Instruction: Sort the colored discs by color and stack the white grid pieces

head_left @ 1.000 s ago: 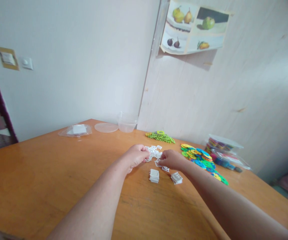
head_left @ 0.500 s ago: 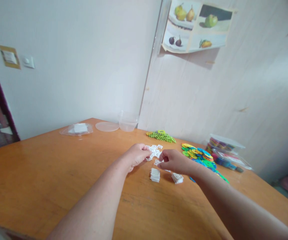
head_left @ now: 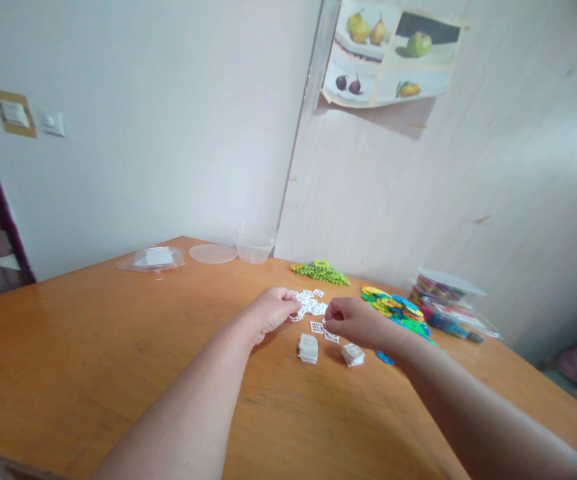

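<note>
A scatter of small white square lattice pieces (head_left: 311, 303) lies on the orange wooden table (head_left: 93, 347). My left hand (head_left: 271, 311) rests curled at the left edge of that scatter, fingertips touching the pieces. My right hand (head_left: 353, 322) is to the right, fingers pinched on a white piece (head_left: 329, 331) just above the table. Two small stacks of white pieces stand nearer to me: one stack (head_left: 309, 349) on the left and another stack (head_left: 353, 354) under my right wrist.
A pile of green pieces (head_left: 321, 273) and a pile of mixed coloured discs (head_left: 393, 310) lie behind. Clear containers of coloured parts (head_left: 449, 303) stand far right. A clear tub (head_left: 254, 245), a round lid (head_left: 213, 254) and a plastic tray (head_left: 151, 260) sit at the far edge.
My right hand has shifted slightly within the white scatter, fingers pinching a piece. My left hand has stayed in place.
</note>
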{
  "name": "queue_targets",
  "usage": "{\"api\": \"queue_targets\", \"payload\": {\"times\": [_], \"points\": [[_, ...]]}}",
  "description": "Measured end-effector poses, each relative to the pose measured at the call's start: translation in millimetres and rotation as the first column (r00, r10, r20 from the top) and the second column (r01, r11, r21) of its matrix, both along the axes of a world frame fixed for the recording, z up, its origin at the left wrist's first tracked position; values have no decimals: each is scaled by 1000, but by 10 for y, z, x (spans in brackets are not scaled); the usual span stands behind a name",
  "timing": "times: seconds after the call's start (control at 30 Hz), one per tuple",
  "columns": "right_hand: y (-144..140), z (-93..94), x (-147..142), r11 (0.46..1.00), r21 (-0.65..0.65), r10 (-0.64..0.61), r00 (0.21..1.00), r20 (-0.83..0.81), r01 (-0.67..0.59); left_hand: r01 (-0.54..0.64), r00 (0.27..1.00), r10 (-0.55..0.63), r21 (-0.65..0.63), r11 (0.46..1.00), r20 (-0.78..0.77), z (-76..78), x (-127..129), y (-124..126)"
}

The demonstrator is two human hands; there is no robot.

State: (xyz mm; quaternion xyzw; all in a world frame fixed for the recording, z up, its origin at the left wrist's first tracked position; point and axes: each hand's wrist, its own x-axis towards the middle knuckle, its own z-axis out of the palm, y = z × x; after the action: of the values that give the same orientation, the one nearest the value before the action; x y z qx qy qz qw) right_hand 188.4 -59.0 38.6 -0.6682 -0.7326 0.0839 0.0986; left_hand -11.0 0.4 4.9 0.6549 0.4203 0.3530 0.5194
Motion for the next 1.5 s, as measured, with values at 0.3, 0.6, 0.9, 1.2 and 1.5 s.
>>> {"api": "queue_targets", "payload": {"times": [0.3,0.6,0.9,1.2,1.5], "points": [[148,-58,236,981,-127,-113,966,232,145,-7,999,7,-1,1000,-33,1,3,0],[232,-157,174,981,-147,-94,971,219,128,-13,999,13,-6,1000,-53,-3,-2,2],[47,41,-32,996,-70,56,995,88,-50,-10,998,10,17,1000,-56,-13,-1,15],[-105,76,-297,988,-88,140,983,121,-130,37,999,-37,3,999,-23,-20,4,10],[153,38,57,999,-35,-25,992,127,29,37,999,-38,-21,999,-15,2,0,-17]]}}
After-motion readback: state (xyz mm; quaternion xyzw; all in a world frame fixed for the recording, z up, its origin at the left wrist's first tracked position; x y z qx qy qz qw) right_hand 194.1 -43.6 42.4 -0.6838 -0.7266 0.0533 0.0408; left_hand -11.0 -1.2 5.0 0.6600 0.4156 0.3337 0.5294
